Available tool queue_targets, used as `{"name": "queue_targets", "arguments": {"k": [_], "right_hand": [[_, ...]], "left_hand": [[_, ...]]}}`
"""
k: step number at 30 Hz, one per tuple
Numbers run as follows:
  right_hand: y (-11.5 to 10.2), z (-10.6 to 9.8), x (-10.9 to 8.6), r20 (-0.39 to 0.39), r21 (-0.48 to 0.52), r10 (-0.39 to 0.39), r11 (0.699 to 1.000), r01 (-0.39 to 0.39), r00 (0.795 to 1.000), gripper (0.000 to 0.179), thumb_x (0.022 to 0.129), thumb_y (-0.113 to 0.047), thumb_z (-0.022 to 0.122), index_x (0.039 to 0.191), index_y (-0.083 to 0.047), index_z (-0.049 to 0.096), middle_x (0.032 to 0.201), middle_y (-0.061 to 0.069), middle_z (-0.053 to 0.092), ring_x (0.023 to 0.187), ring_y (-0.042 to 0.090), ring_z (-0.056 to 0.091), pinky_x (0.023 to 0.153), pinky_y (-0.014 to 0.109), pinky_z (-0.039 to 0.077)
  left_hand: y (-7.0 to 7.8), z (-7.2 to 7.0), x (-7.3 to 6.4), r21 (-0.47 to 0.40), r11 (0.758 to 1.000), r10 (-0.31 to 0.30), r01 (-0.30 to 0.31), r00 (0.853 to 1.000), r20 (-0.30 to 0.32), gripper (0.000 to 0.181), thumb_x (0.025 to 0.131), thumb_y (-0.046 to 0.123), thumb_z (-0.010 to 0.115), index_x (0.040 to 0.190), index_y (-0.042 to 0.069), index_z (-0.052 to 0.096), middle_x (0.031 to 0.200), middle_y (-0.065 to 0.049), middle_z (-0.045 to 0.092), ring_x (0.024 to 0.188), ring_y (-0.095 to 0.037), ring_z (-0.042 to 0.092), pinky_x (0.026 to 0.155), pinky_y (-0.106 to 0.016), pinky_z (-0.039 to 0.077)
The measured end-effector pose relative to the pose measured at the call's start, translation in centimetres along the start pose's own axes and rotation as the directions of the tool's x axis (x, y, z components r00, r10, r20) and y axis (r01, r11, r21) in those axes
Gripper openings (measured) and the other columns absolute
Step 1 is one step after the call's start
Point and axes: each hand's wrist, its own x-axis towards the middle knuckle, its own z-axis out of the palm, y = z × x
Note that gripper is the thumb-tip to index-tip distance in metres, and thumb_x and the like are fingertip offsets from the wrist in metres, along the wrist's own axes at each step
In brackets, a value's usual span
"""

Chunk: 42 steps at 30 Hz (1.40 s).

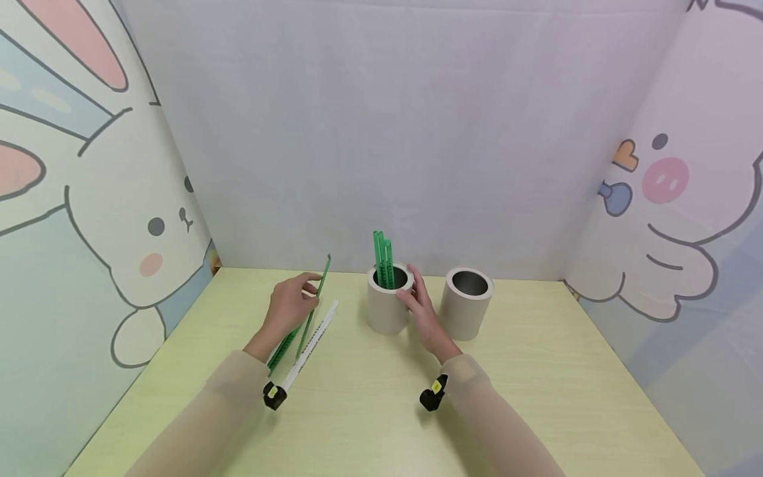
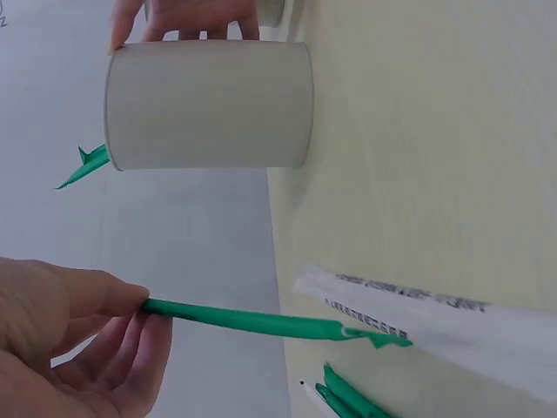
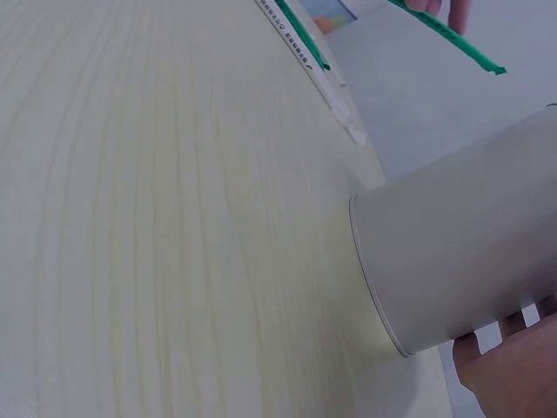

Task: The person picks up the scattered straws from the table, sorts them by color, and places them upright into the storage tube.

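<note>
Hands: your left hand (image 1: 292, 301), at 11 o'clock, pinches one green wrapped straw (image 2: 252, 321) between thumb and fingertips; your right hand (image 1: 424, 318), just past 12, curls round the right side of the first off-white cylindrical holder (image 1: 387, 313), which stands upright at 12 with several green straws (image 1: 379, 255) in it. Second holder (image 1: 461, 315) at 1 o'clock, upright, dark mouth upward. A white wrapped straw (image 1: 314, 339) and more green ones lie on the tabletop (image 1: 369, 411) towards 11. Step, as I judge it: you are adding a green straw to the steadied first holder. Next move probably calls for raising it above the rim, shifting towards 3 o'clock, lowering it in. Views: only the head view looks into the holders; the left wrist view adds the held straw's ragged free end overlapping the white one, contact unclear; the right wrist view shows your fingers against the holder wall
</note>
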Motion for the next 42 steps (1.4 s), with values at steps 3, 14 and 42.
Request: {"name": "queue_targets", "arguments": {"k": [3, 14, 42], "right_hand": [[0.0, 0.0, 0.0, -0.004, -0.001, -0.002, 1.0, 0.002, 1.0, 0.067, 0.111, -0.034, 0.052, 0.169, -0.035, 0.019, 0.164, 0.008, 0.037, 0.148, 0.029, 0.034, 0.118, 0.053, 0.028], [0.0, 0.1, 0.1, 0.004, -0.005, -0.001, 1.0, 0.001, 1.0, 0.068, 0.112, -0.034, 0.051, 0.17, -0.032, 0.016, 0.167, 0.007, 0.034, 0.151, 0.029, 0.031, 0.121, 0.054, 0.026], [-0.2, 0.1, 0.2, -0.004, 0.004, -0.003, 1.0, 0.003, 1.0, 0.067, 0.113, -0.031, 0.05, 0.171, -0.029, 0.015, 0.169, 0.011, 0.031, 0.152, 0.031, 0.029, 0.122, 0.055, 0.025]], "left_hand": [[1.1, 0.2, 0.8, -0.063, 0.998, -0.012, 0.01, 0.999, -0.04, 0.045, 0.097, 0.003, 0.07, 0.141, 0.008, 0.067, 0.112, -0.015, 0.076, 0.097, -0.032, 0.077, 0.077, -0.045, 0.064], [5.3, 0.5, 4.2, -0.188, 0.98, 0.028, -0.071, 0.974, -0.224, 0.044, 0.097, 0.003, 0.072, 0.14, 0.011, 0.067, 0.113, -0.013, 0.077, 0.1, -0.03, 0.077, 0.086, -0.046, 0.064], [12.0, 1.6, 8.1, -0.533, 0.82, 0.019, -0.207, 0.941, -0.337, 0.045, 0.101, 0.013, 0.072, 0.144, 0.022, 0.064, 0.123, -0.006, 0.071, 0.112, -0.023, 0.07, 0.092, -0.038, 0.062]]}}
